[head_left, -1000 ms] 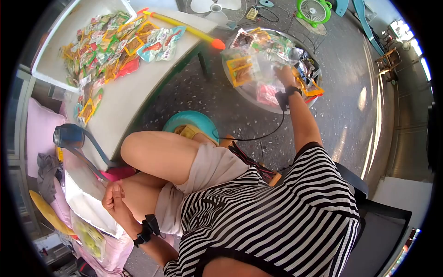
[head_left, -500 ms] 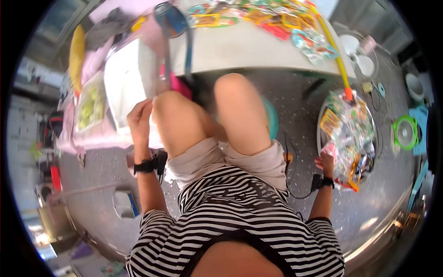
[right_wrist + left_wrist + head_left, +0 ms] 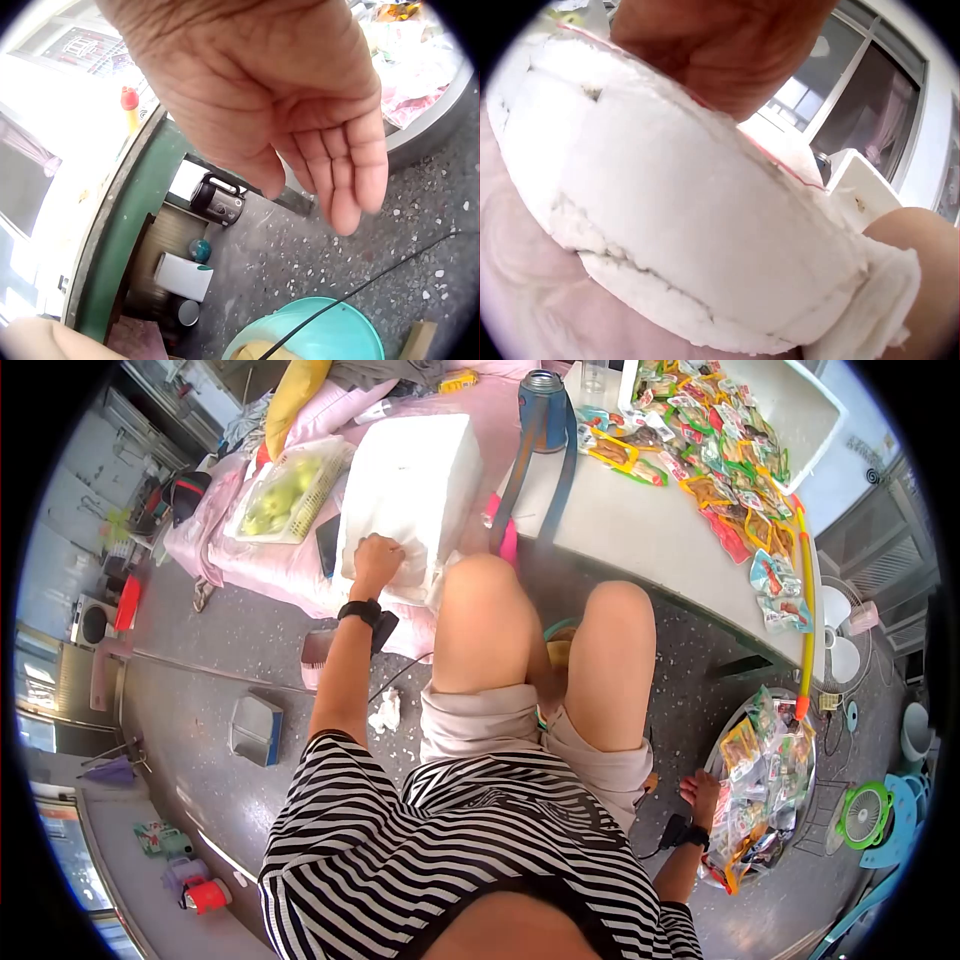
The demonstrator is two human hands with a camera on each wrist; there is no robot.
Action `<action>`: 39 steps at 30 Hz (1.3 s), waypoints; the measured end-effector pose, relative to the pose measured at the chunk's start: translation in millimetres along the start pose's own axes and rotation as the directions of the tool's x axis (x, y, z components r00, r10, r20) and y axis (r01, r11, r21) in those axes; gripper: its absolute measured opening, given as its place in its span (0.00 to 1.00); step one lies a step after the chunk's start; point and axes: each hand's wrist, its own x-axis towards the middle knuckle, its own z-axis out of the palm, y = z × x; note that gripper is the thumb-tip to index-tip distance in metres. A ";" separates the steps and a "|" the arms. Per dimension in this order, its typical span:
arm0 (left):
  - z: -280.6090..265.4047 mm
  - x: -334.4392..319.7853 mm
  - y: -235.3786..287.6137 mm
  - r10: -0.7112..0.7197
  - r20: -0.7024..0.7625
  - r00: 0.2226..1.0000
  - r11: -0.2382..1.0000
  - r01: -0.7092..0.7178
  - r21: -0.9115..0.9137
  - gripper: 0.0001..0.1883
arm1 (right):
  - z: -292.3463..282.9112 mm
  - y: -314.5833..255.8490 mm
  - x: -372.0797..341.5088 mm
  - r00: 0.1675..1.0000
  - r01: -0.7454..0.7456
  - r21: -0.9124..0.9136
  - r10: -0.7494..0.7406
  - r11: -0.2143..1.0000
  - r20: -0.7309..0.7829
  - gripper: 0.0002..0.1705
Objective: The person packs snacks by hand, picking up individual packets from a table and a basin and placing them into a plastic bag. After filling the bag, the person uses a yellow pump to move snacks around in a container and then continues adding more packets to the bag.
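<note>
My left hand (image 3: pixel 378 563) is at the near part of a white foam box (image 3: pixel 412 475), its fingers loosely bent over the top. In the left wrist view, the palm (image 3: pixel 720 56) shows behind the upper edge of the foam box (image 3: pixel 690 202), and its fingertips are hidden. My right hand (image 3: pixel 700 792) hangs beside a round metal basin (image 3: pixel 712 760) full of snack packets (image 3: pixel 765 770). Seen from the right wrist, that palm (image 3: pixel 277 97) is bare, with relaxed fingers and nothing in them.
A pale table (image 3: pixel 620 510) carries many snack packets (image 3: pixel 700 420), a white foam tub (image 3: pixel 815 420) and a strapped blue bottle (image 3: pixel 543 420). A basket of green fruit (image 3: pixel 290 490) stands on the pink bedding (image 3: pixel 205 525). A turquoise basin (image 3: pixel 330 315) and a black cable (image 3: pixel 360 289) are on the floor.
The view has turned left. My right hand has come out from among the packets to beside the metal basin. My left hand has moved from near the knee to the foam box.
</note>
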 end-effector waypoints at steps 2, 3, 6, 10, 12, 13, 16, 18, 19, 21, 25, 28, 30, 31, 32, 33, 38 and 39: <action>4.6 3.3 -5.3 -0.008 -0.031 0.999 0.999 0.007 -0.031 0.11 | 4.9 -2.6 -6.6 1.000 0.005 -0.003 -0.005 1.000 -0.013 0.18; 1.8 3.8 -1.3 -0.010 -0.045 0.999 0.999 0.008 -0.047 0.11 | 6.5 -3.1 -10.5 1.000 0.006 -0.003 -0.006 1.000 -0.022 0.18; -16.3 -1.0 6.8 -0.077 -0.175 0.982 0.977 0.039 -0.211 0.10 | 7.4 -8.2 -21.7 0.999 0.030 0.014 -0.030 0.999 -0.011 0.17; -67.0 -5.4 48.6 -0.225 -0.391 0.892 0.813 -0.049 -0.580 0.07 | 25.9 -61.8 -35.6 0.977 0.212 -0.118 -0.213 0.970 0.005 0.16; -81.8 -1.0 101.2 -0.219 -0.360 0.907 0.630 -0.150 -0.762 0.04 | 59.0 -123.0 -52.6 0.933 0.361 -0.089 -0.358 0.928 0.045 0.16; -83.5 1.9 121.9 -0.215 -0.339 0.916 0.569 -0.165 -0.806 0.03 | 74.3 -147.9 -59.0 0.897 0.439 -0.036 -0.435 0.898 0.075 0.16; -87.1 13.1 187.8 -0.187 -0.277 0.943 0.397 -0.185 -0.899 0.04 | 129.6 -237.1 -91.2 0.820 0.541 -0.006 -0.526 0.841 0.226 0.17; -81.8 20.4 228.2 -0.165 -0.227 0.960 0.261 -0.179 -0.949 0.04 | 161.1 -280.8 -107.1 0.727 0.602 0.088 -0.590 0.794 0.352 0.18; -78.1 25.4 245.7 -0.152 -0.202 0.968 0.193 -0.171 -0.966 0.04 | 174.9 -299.7 -109.6 0.693 0.586 0.120 -0.572 0.801 0.439 0.21; -57.5 33.2 272.9 -0.079 -0.182 0.980 0.172 -0.167 -0.971 0.04 | 204.3 -330.1 -115.4 0.591 0.536 0.280 -0.591 0.796 0.549 0.25; -14.3 37.7 311.4 0.103 -0.234 0.967 0.293 -0.254 -0.922 0.05 | 254.6 -354.5 -101.0 0.506 0.417 0.411 -0.583 0.811 0.636 0.25; -0.5 34.9 325.3 0.261 -0.282 0.923 0.622 -0.385 -0.682 0.12 | 287.4 -359.5 -56.6 0.638 0.344 0.355 -0.493 0.870 0.591 0.18; 3.6 29.9 328.1 0.359 -0.357 0.863 0.609 -0.506 -0.611 0.13 | 299.0 -357.1 -42.9 0.748 0.294 0.378 -0.457 0.878 0.481 0.12; 6.2 29.6 329.1 0.408 -0.389 0.826 0.596 -0.564 -0.571 0.13 | 300.5 -355.3 -36.9 0.774 0.302 0.362 -0.449 0.882 0.447 0.12; 9.3 29.1 330.7 0.447 -0.297 0.844 0.567 -0.524 -0.636 0.12 | 301.0 -352.1 -28.7 0.799 0.309 0.344 -0.438 0.887 0.413 0.12; 12.7 29.0 332.3 0.496 -0.233 0.836 0.579 -0.519 -0.629 0.12 | 300.4 -349.4 -24.4 0.822 0.315 0.323 -0.426 0.893 0.377 0.12; 52.1 35.8 340.7 0.607 0.013 0.795 0.591 -0.441 -0.676 0.12 | 298.6 -351.7 -17.8 0.820 0.419 0.235 -0.476 0.877 0.318 0.14; 63.9 36.9 339.3 0.604 0.059 0.795 0.589 -0.396 -0.704 0.12 | 300.2 -354.8 -17.8 0.825 0.438 0.210 -0.483 0.874 0.291 0.15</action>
